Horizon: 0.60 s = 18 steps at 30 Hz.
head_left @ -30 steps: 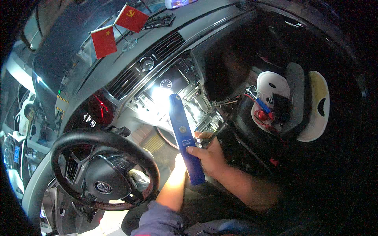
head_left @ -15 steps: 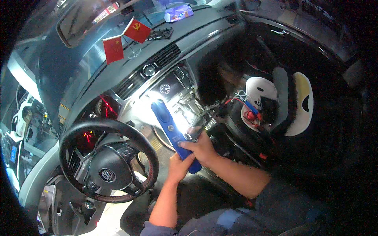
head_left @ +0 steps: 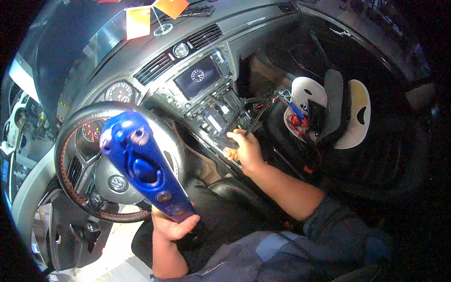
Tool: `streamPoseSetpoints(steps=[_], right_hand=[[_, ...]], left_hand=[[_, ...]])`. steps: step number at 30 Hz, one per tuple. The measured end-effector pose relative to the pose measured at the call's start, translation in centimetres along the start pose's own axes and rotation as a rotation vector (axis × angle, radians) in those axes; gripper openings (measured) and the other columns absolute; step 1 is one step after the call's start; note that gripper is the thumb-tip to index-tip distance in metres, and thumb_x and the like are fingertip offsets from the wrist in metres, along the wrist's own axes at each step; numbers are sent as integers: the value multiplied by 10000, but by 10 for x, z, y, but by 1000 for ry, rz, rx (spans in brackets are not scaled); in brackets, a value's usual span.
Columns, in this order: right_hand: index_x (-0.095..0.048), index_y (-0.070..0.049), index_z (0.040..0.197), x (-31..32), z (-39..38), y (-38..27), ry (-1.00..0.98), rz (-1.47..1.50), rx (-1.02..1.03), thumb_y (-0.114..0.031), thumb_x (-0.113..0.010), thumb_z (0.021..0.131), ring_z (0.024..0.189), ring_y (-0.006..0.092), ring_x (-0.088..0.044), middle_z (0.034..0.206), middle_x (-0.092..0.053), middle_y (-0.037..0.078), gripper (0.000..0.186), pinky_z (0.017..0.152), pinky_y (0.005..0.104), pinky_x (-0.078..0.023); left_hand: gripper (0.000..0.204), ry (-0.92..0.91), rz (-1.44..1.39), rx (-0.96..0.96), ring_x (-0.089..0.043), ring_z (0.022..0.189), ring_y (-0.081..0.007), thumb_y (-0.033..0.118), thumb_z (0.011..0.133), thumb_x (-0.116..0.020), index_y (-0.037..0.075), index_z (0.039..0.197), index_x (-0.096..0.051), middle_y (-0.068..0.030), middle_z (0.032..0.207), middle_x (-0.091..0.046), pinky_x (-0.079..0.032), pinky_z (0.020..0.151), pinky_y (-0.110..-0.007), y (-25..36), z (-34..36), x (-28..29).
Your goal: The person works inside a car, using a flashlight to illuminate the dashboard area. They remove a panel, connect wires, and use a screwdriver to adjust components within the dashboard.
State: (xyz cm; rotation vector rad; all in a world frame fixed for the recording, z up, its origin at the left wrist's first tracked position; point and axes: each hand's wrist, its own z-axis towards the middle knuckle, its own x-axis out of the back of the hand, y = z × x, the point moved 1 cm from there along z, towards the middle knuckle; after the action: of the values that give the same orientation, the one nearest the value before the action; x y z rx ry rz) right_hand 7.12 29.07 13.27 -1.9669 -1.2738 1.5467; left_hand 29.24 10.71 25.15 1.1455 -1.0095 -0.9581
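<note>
My left hand (head_left: 171, 226) is closed round the lower end of a blue handheld work light (head_left: 162, 181), which is raised in front of the steering wheel (head_left: 63, 171). The lamp's blue back faces me. At the centre console my right hand (head_left: 249, 152) has its fingers curled at a dark part; what they grip is hard to make out. Just ahead lies the opened console (head_left: 218, 120), its inner fittings showing below the screen (head_left: 198, 77).
On the passenger side lie red and blue leads (head_left: 297, 115) by white, grey and yellow seat covers (head_left: 354, 117). Air vents (head_left: 155, 68) run along the dashboard. Two small flags (head_left: 138, 22) stand on top. The gear-side seat edge is dark.
My left hand has carried the work light left and nearer, in front of the steering wheel. My right hand has left the light and stays at the console, slightly higher in view.
</note>
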Motion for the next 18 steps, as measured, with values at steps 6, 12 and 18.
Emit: streamPoseSetpoints(steps=[6,12,18], right_hand=[[-530,-70,1178,-8,-13,-23,1,-236,6,-215,-776,951,583,177,-655,938,-687,84,364,486,311,-522],[-529,-84,1146,-4,-12,-27,-24,-336,196,-188,-765,963,616,157,-662,953,-693,46,316,532,285,-518],[-540,-93,1136,-1,-3,-22,-44,-300,74,-173,-754,977,647,197,-699,964,-684,82,279,533,317,-546]], left_hand=[[511,32,64,23,-707,824,-192,264,694,-936,-3,1050,-686,-78,928,-730,-573,781,-337,-15,-1,19],[484,-9,65,58,-697,799,-168,288,704,-923,10,1032,-699,-56,891,-723,-565,762,-328,-33,2,22],[264,43,-130,11,-684,748,-137,188,756,-900,43,898,-731,-27,835,-726,-560,716,-306,-33,5,6]])
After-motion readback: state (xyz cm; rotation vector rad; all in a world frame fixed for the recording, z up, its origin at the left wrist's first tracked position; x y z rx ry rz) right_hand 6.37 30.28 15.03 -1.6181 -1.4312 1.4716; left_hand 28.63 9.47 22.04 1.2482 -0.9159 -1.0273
